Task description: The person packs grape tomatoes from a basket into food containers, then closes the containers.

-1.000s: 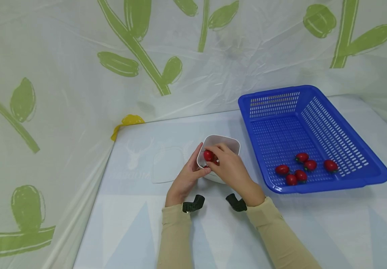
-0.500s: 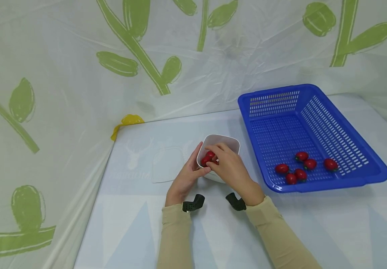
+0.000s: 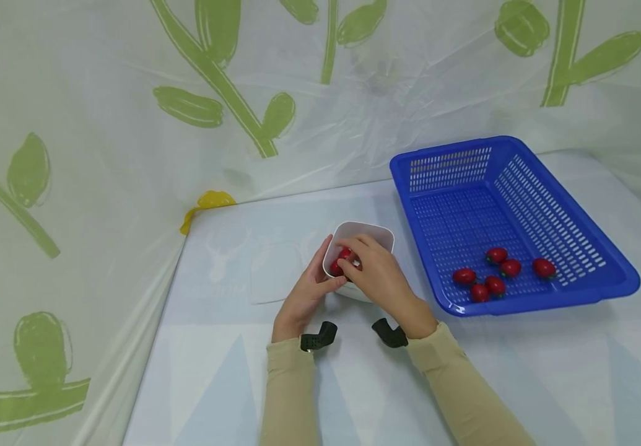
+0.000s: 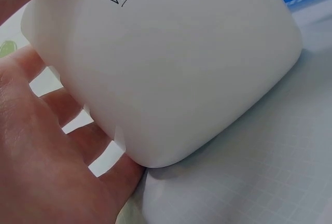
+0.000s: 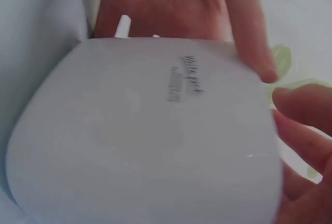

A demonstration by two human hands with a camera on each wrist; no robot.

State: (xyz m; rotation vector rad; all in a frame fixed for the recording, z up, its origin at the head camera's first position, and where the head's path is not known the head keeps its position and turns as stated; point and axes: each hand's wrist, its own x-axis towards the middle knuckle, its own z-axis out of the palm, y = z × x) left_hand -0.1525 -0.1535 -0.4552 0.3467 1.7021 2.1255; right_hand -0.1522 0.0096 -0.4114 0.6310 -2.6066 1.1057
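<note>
The table (image 3: 361,396) spreads beneath both hands. Right of the right hand, near it, sits a blue basket (image 3: 543,304). The left hand (image 3: 306,294) grasps a white container (image 3: 375,231); the right hand (image 3: 380,272) reaches into its mouth, whether pinching anything I cannot tell. Red tomatoes (image 3: 335,268) show under the right fingers; six more lie rightward, in the basket.

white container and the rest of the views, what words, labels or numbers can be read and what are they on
"White": white container, larger lettering; the next word is cut off or blurred.
"micro": same container, smaller print, cut off.
"by removing": same container, under that, then cut off.
Faint lettering on the tablecloth: unreadable.
</note>
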